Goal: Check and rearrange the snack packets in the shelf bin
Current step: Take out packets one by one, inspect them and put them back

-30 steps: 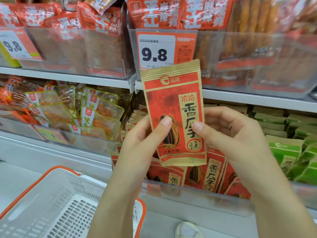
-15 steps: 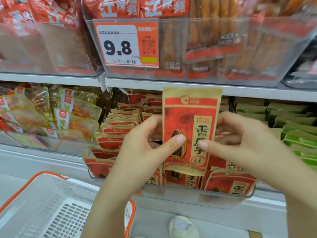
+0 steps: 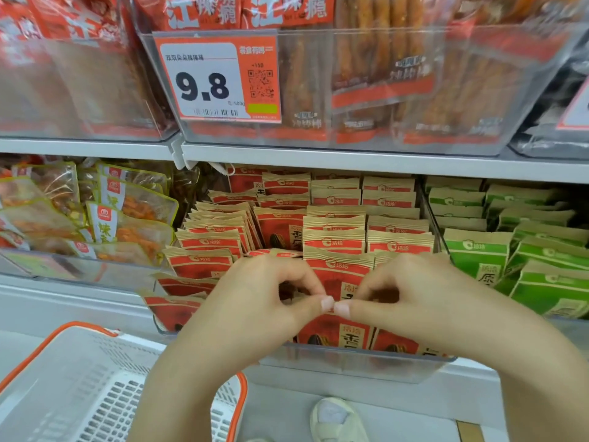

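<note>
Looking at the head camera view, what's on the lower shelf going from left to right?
Clear yellow-edged snack packets → red sunflower seed packets in the clear bin, where the left hand and right hand pinch one red packet → green packets.

left hand (image 3: 255, 298) + right hand (image 3: 414, 298) | pinch red packet (image 3: 338, 272) | clear bin (image 3: 350, 362)
</note>
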A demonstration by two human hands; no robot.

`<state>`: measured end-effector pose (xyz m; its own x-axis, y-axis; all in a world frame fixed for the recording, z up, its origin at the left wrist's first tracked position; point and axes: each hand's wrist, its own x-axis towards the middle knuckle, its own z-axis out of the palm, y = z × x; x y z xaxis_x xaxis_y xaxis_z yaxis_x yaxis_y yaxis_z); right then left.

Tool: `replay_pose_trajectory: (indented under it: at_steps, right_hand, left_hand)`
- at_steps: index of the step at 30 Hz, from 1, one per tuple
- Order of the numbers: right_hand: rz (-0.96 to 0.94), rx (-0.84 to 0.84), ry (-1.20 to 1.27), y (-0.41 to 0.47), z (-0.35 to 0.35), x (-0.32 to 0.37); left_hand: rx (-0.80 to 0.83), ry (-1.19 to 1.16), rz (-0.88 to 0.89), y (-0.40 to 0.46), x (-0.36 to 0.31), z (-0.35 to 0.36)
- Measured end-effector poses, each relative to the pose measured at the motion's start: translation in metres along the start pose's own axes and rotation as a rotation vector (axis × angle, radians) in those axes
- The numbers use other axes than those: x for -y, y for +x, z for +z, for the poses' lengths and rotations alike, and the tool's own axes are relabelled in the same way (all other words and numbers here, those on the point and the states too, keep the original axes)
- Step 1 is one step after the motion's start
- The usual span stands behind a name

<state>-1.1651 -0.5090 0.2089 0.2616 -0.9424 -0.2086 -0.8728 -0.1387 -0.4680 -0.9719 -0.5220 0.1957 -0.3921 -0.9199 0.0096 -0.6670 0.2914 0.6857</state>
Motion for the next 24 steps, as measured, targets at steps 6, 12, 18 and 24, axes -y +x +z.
replay_pose_trajectory:
  at_steps: [6, 12, 18, 24]
  right_hand:
    - [0.025, -0.169, 0.234, -0.011, -0.019, -0.022]
    - [0.082, -0.458, 0.137, -0.013, -0.038, -0.071]
    - [0.107, -0.342, 0.05, -0.003, -0.044, -0.09]
    - [0.09, -0.213, -0.085, 0.011, -0.039, -0.103]
  left_hand:
    - [0.034, -0.07, -0.081, 0.001, -0.01, -0.011]
    - [0.037, 0.214, 0.059, 0.023, -0.047, 0.013]
    - [0.138, 0.465, 0.111, 0.079, -0.074, 0.043]
    - [0.18, 0.574, 0.01, 0.139, -0.077, 0.071]
